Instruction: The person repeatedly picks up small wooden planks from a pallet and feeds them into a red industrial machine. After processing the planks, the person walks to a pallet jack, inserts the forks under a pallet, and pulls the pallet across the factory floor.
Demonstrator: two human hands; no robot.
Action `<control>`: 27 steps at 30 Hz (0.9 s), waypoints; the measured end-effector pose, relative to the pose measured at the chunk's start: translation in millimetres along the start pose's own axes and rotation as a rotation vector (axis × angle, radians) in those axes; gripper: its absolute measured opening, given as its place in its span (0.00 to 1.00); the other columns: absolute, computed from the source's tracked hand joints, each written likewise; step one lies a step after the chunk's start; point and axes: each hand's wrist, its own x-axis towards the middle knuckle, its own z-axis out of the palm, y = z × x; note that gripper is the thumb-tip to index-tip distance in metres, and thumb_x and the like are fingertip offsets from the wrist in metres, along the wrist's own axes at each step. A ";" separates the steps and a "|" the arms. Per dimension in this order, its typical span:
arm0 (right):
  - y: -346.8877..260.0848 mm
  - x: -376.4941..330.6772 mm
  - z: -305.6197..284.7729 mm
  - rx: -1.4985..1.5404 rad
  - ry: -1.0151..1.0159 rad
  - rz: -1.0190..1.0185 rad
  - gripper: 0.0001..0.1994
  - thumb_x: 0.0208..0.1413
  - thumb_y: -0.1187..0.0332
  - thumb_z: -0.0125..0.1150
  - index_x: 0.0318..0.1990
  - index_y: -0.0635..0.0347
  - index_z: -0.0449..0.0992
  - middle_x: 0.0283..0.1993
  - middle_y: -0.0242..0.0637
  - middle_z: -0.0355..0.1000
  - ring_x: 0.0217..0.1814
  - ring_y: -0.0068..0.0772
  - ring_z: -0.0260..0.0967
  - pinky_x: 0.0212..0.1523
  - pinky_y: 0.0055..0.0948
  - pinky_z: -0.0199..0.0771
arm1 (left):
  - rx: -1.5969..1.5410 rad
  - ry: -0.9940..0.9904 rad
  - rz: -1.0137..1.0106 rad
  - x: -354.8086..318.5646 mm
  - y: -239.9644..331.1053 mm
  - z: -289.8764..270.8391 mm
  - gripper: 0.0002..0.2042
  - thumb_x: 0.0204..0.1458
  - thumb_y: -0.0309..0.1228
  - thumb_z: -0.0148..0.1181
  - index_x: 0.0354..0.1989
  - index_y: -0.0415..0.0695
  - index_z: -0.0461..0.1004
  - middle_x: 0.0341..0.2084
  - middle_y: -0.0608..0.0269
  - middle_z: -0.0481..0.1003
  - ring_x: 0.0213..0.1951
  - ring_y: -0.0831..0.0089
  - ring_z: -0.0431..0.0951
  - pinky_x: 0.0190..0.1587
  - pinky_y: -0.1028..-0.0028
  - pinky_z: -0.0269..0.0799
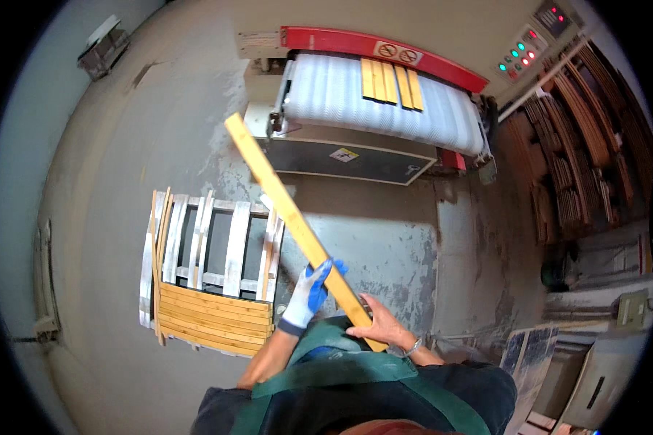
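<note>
A long, narrow yellow wooden plank (289,210) slants across the middle, its far end raised toward the left side of the machine. My left hand (307,297), in a white and blue glove, is closed around it below its middle. The near end rests by my green apron, where my bare right hand (384,323) grips the plank's edge. To the left of my left hand, several similar planks (214,319) lie side by side across a slatted pallet (236,243).
Ahead, a machine's pale conveyor belt (326,109) carries several short-looking plank ends (377,80) under a red guard bar (326,40). Lit buttons cover a control panel (519,56) at the upper right. Stacked brown boards (569,145) fill the right side. A small cart-like object (103,51) stands far left.
</note>
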 end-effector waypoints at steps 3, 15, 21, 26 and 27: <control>-1.3 -33.5 -5.7 0.035 0.165 0.104 0.41 0.41 0.60 0.72 0.63 0.68 0.63 0.54 0.55 0.70 0.58 0.55 0.69 0.59 0.41 0.68 | 0.161 -0.108 -0.003 38.8 -6.6 40.5 0.16 0.62 0.37 0.58 0.52 0.39 0.70 0.43 0.55 0.77 0.49 0.61 0.79 0.55 0.63 0.74; 42.9 -3.0 -34.7 1.101 0.286 0.104 0.14 0.48 0.73 0.66 0.43 0.69 0.74 0.37 0.34 0.74 0.36 0.23 0.72 0.35 0.25 0.74 | 1.452 -0.702 0.119 44.5 -58.6 18.0 0.22 0.63 0.30 0.54 0.65 0.42 0.65 0.55 0.52 0.73 0.56 0.60 0.74 0.59 0.66 0.69; 46.7 23.3 -50.8 0.924 0.388 0.087 0.14 0.47 0.77 0.63 0.44 0.69 0.77 0.38 0.34 0.76 0.38 0.24 0.73 0.38 0.25 0.74 | 1.089 -0.338 0.100 49.9 -84.1 -9.0 0.18 0.59 0.26 0.58 0.59 0.43 0.72 0.44 0.51 0.76 0.44 0.58 0.76 0.47 0.66 0.71; 59.1 27.3 -84.5 0.587 0.570 0.138 0.13 0.44 0.71 0.67 0.37 0.70 0.79 0.30 0.33 0.77 0.32 0.22 0.73 0.34 0.27 0.74 | 1.069 0.106 -0.185 50.1 -36.2 84.3 0.16 0.59 0.41 0.63 0.28 0.40 0.81 0.11 0.70 0.62 0.16 0.82 0.58 0.18 0.71 0.52; 59.7 30.7 -84.2 0.631 0.569 0.139 0.13 0.44 0.71 0.67 0.37 0.70 0.79 0.30 0.33 0.77 0.32 0.22 0.73 0.34 0.28 0.74 | 1.065 0.129 -0.199 51.4 -33.2 93.4 0.17 0.59 0.42 0.62 0.26 0.40 0.80 0.10 0.71 0.61 0.15 0.82 0.57 0.18 0.71 0.51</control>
